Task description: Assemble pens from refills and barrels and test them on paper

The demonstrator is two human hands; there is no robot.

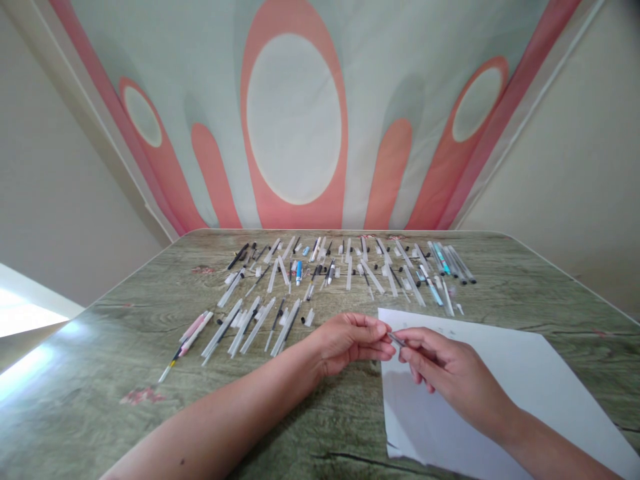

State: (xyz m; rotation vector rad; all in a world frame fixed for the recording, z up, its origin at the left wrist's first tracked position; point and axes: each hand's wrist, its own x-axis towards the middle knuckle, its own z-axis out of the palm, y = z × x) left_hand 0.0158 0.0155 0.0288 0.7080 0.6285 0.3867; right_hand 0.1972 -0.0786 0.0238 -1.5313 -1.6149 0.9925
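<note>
My left hand [353, 341] and my right hand [447, 373] meet above the left edge of a white paper sheet [490, 373]. Between their fingertips is a slim dark grey pen part [397, 339]; most of it is covered by fingers, so its exact kind does not show. The right thumb and fingers are closed around it, while the left thumb and forefinger pinch its far end. Left of my hands lie translucent pen barrels [286, 327] with dark refills [274, 323] and small caps beside them.
Rows of taken-apart pens, including a blue pen piece [299, 273], spread across the back of the wood-patterned table [320, 420]. Pink pen pieces [196, 331] lie at the left. Several pens [453, 261] stand grouped at the back right. A patterned wall covering [295, 213] rises behind the table.
</note>
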